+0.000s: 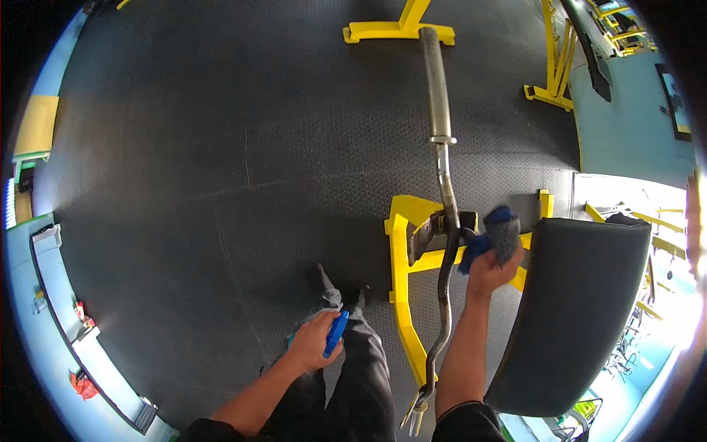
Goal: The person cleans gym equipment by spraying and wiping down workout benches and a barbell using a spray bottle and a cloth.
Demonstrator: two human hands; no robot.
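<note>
I have two hands at work, each closed on one thing. My left hand (317,342) is wrapped round one item with a blue spray head (336,334); most of what lies below that head is hidden by my palm and fingers. It is held low in front of my legs, over the floor (162,236), and its long axis slants, the upper end leaning to my right and away from me.

My right hand (492,274) grips one blue-and-grey cloth (504,237), bunched up, with the fingers partly covered by it. The grey part stands up out of my grip, its long axis running away from me, while a blue part sticks out to the left, towards the bar. I cannot tell whether cloth and metal touch.

There is one bent metal bar (445,291), just left of the cloth. Its long axis runs nearly straight away from me, wavy along the near stretch, with one thick sleeve (437,88) pointing to the far side. It lies by one yellow frame (400,258). One black pad (578,317) stands to the right of my right forearm, and two more yellow stands, one far ahead (401,31) and one further right (551,96), rest on the floor
</note>
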